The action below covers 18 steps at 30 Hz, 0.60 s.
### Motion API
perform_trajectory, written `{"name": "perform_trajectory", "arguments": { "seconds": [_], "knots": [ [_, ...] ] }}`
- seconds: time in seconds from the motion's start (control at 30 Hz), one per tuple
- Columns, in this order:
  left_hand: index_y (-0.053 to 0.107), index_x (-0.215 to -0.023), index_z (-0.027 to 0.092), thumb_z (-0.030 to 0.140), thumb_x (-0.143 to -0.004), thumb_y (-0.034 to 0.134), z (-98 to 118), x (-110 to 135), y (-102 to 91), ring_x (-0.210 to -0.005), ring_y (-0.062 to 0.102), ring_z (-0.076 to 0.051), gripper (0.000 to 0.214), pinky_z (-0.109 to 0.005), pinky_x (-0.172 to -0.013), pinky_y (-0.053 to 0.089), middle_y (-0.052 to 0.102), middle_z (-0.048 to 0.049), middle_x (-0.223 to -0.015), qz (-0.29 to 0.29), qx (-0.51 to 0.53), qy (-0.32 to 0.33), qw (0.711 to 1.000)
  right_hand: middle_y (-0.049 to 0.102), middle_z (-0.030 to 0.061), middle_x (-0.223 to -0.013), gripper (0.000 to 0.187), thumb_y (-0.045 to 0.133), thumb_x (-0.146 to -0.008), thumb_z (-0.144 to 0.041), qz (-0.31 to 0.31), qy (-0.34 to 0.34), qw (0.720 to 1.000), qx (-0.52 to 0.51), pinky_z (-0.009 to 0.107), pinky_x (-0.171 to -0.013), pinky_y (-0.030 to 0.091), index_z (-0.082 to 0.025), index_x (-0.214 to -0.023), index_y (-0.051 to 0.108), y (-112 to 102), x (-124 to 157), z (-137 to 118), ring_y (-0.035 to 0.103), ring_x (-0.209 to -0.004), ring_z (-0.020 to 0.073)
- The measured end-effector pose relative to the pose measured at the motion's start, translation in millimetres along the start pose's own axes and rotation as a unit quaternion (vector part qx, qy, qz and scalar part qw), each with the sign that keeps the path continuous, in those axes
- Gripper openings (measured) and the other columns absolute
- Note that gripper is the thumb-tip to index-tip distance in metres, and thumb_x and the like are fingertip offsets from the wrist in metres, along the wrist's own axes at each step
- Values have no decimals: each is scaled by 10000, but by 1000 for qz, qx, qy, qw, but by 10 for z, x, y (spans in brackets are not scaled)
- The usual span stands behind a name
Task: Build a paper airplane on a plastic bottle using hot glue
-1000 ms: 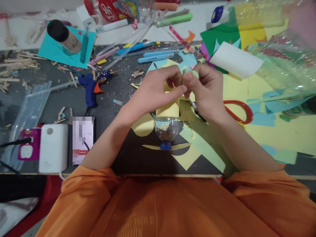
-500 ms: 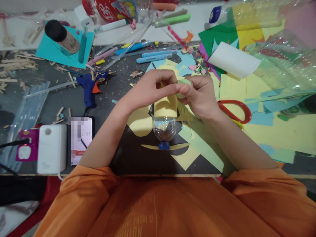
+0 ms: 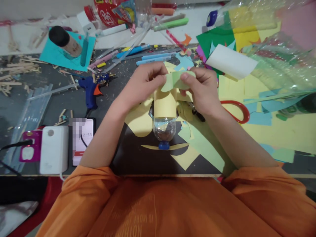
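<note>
Between my two hands is a light green piece of paper point(image 3: 176, 81) with a crease down its middle. My left hand point(image 3: 150, 80) pinches its left edge, and the thumb of my right hand point(image 3: 201, 89) presses on its right part with the fingers behind. Just below the paper lies a clear plastic bottle point(image 3: 165, 128), wrapped in pale yellow paper point(image 3: 165, 104), its blue cap point(image 3: 164, 145) toward me. The upper end of the bottle is hidden by the green paper and my hands. A thin yellow paper strip point(image 3: 181, 146) rests by the cap.
Red-handled scissors point(image 3: 243, 113) lie right of my right hand. At the left are a blue glue gun point(image 3: 90, 90), a phone point(image 3: 84, 141) and a white power bank point(image 3: 53, 149). Markers point(image 3: 158, 57), paper scraps point(image 3: 186, 157) and a dark-capped bottle point(image 3: 64, 41) lie around.
The green paper, mostly covered by my fingers before, now shows opened out with a crease. My hands have moved slightly apart, the left one to the left.
</note>
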<state>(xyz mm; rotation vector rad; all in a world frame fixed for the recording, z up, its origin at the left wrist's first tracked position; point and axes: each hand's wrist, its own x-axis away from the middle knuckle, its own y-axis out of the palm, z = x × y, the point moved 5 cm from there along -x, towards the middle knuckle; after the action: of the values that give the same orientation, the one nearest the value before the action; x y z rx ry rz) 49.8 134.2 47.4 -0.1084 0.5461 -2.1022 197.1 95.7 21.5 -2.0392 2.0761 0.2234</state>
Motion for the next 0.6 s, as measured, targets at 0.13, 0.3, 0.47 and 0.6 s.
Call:
{"name": "perform_trajectory", "arguments": {
  "seconds": [0.13, 0.3, 0.47, 0.6],
  "knots": [
    [449, -590, 234, 239, -689, 484, -47, -36, -134, -607, 354, -148, 105, -334, -600, 269, 408, -8, -614, 41, -13, 15, 999, 528, -41, -561, 312, 709, -823, -407, 24, 11, 1000, 6, 282, -517, 437, -230, -623, 548, -111, -71, 59, 486, -507, 105],
    [428, -558, 222, 127, -678, 477, -105, -42, -218, -605, 369, -147, 161, -341, -607, 266, 407, -3, -581, 57, -68, -11, 996, 647, -5, -753, 155, 670, -851, -269, 33, 2, 997, 69, 349, -722, 498, -263, -723, 583, -173, -96, 41, 572, -695, 163],
    [456, -561, 227, 146, -744, 513, -102, -16, -168, -610, 368, -122, 208, -344, -585, 281, 432, 15, -590, 60, -95, -11, 994, 649, 5, -782, 192, 649, -856, -308, 16, 26, 996, 88, 366, -754, 502, -264, -705, 538, -129, -76, 58, 575, -748, 186],
    [514, -668, 227, 275, -754, 638, -21, 31, -62, -683, 501, -142, 158, -340, -662, 402, 553, 10, -700, 65, -98, -12, 993, 647, 8, -734, 174, 674, -822, -237, 19, 10, 997, 67, 350, -682, 475, -261, -696, 556, -88, -36, -28, 539, -676, 175]
  ]
}}
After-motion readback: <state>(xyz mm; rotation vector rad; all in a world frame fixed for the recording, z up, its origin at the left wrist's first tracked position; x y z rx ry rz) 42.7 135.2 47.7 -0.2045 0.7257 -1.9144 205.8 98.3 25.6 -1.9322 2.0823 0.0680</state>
